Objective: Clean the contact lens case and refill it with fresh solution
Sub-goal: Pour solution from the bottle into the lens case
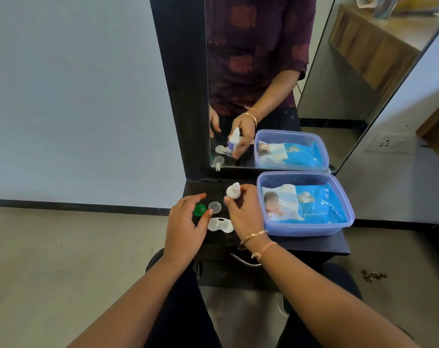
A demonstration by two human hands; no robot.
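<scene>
A small white solution bottle [233, 191] stands upright on the dark shelf [313, 243], and my right hand [246, 213] is closed around its body. The clear twin-cup lens case [220, 225] lies uncapped near the shelf's front, between my two hands. Behind it rest a green cap [199, 210] and a clear cap [215, 206], side by side. My left hand [187, 226] hovers over the green cap with spread fingers, holding nothing.
A lilac plastic tub [339, 228] with a blue pack of baby wipes [306, 204] fills the right half of the shelf. A mirror [263, 71] in a dark frame rises behind. A metal drawer handle [246, 261] sits below the shelf edge.
</scene>
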